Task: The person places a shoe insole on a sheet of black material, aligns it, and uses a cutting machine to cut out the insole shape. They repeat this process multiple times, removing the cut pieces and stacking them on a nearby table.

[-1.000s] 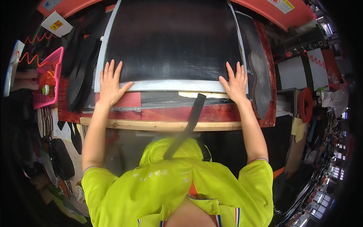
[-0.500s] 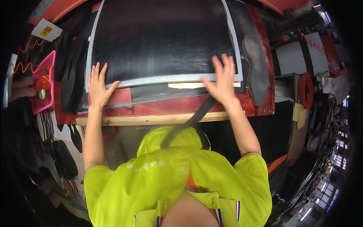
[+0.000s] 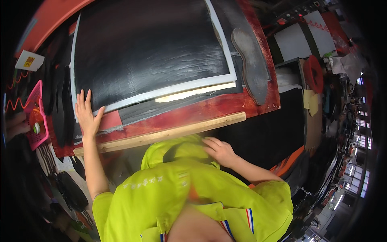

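Note:
A large black sheet (image 3: 149, 52) with a pale grey border lies flat on the stack before me. My left hand (image 3: 87, 115) rests with spread fingers on its near left corner. Close against my yellow-green shirt (image 3: 161, 185) is my right hand (image 3: 221, 153), its fingers bent together at the front of the cloth; whatever they grip is hidden. Part of a dark strap (image 3: 170, 153) shows on the shirt beside it, blurred. Under the sheet's near edge stick out a cream strip (image 3: 193, 93) and a red piece (image 3: 109, 121).
A red worn board (image 3: 260, 104) carries the stack, with a wooden batten (image 3: 161, 135) along its near edge. To the right lies a grey sole-shaped piece (image 3: 252, 66). A pink basket (image 3: 45, 125) stands at left, and a red round object (image 3: 313, 74) at right.
My right hand has left the sheet's near right corner and come back to my shirt front. My left hand stays on the left corner. The whole view has tilted.

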`<state>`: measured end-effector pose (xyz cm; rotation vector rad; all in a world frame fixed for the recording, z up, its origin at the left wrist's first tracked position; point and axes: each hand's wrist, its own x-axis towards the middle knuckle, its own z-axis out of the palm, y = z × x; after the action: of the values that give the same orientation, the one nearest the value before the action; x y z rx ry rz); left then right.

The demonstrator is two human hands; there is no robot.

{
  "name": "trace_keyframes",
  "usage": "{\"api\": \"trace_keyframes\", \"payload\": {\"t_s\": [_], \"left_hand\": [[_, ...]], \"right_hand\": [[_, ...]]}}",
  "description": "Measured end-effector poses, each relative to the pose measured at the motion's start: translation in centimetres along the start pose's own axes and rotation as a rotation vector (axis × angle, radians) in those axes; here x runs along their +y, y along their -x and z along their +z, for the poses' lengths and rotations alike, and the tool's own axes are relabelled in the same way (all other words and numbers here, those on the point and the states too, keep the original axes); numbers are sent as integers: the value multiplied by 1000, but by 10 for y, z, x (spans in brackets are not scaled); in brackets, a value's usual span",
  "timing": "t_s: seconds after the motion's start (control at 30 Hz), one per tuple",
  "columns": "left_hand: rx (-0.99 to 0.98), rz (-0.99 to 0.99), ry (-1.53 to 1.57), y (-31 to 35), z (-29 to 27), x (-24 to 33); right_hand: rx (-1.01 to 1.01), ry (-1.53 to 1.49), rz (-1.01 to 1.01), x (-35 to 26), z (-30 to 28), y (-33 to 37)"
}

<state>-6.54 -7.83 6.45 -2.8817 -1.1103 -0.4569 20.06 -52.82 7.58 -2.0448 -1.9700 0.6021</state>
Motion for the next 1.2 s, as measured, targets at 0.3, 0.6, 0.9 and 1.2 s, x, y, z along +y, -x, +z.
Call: {"api": "trace_keyframes", "payload": {"t_s": [0.3,0.6,0.9,1.2], "left_hand": [[-1,30,9,1,-1,-5],[64,13,11,-1,-5,-2],[60,-62,96,1,-12,6],[-31,-95,163,-2,-8,6]], "right_hand": [[732,227,484,167,-117,-33],[463,112,675,235,-119,-62],[618,-992,642,185,-174,-81],[623,-1306,211,-2,-149,-252]]}}
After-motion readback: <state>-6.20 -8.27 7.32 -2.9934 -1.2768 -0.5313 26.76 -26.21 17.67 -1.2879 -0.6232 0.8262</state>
